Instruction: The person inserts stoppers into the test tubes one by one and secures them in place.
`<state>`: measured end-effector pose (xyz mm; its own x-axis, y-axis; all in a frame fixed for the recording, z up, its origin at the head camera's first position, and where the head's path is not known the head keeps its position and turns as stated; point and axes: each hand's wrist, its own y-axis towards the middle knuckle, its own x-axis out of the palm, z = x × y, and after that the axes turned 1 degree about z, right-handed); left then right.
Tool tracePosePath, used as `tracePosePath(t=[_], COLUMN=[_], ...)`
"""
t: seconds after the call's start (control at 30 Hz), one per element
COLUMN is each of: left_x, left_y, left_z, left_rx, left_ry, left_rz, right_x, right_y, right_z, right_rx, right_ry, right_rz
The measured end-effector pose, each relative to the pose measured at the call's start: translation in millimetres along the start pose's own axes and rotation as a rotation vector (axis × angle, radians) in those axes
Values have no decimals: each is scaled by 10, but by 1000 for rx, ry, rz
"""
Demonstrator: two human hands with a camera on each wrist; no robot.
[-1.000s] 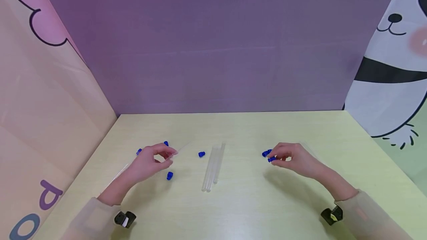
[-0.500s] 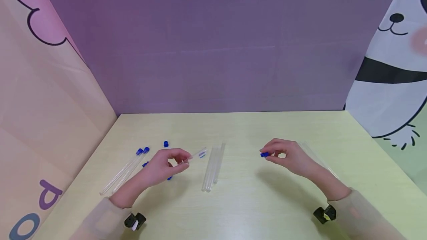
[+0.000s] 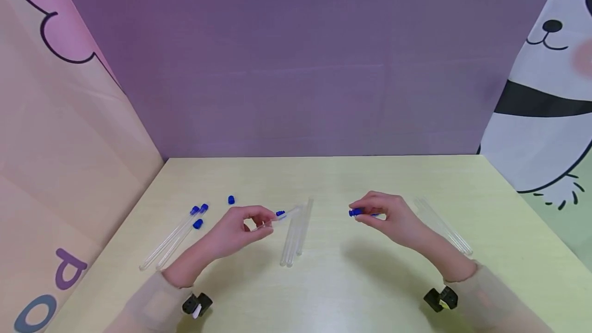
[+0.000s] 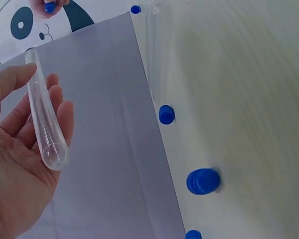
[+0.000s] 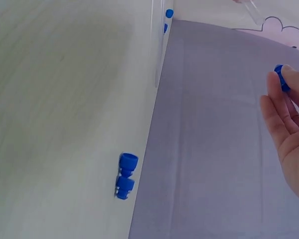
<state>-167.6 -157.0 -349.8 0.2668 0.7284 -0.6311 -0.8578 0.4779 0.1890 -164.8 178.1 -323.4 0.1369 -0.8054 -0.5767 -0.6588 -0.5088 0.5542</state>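
Observation:
My left hand (image 3: pixel 247 226) pinches a clear test tube (image 4: pixel 45 112) between thumb and fingers; in the left wrist view its rounded bottom points back toward the palm. The tube's far end slants right over the table in the head view. Opposite it, my right hand (image 3: pixel 393 216) pinches a blue stopper (image 5: pixel 281 78) between thumb and fingertips, its narrower end facing left. Tube and stopper are apart, with a wide gap between the hands. Two more blue stoppers (image 5: pixel 125 174) lie end to end on the table near the right hand, mostly hidden by it in the head view.
Several clear tubes (image 3: pixel 291 240) lie side by side mid-table, and more tubes (image 3: pixel 444 227) lie at the right. Two tubes with blue stoppers (image 3: pixel 173 240) lie at the left. Loose stoppers include one by them (image 3: pixel 198 224) and one farther back (image 3: pixel 231 200). A purple backdrop (image 3: pixel 296 66) stands behind.
My left hand has moved right with the tube, uncovering the stoppered tubes at the left. The right hand has lifted its stopper off the table area and shifted left.

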Motion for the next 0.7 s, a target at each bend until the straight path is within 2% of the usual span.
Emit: tracePosePath(t=[0.17,0.4,0.7], left_x=[36,79,146], left_y=[24,52,124], left_z=[12,43,131], left_rx=[11,30,50], left_ry=[34,42,15], left_rz=[-14,-28,-59], right_x=[45,98,160], right_y=[33,89,149], right_z=[-54,-71,-129], right_rx=[-9,131,80], right_ry=[16,67,118], right_rz=[-4,-59,-58])
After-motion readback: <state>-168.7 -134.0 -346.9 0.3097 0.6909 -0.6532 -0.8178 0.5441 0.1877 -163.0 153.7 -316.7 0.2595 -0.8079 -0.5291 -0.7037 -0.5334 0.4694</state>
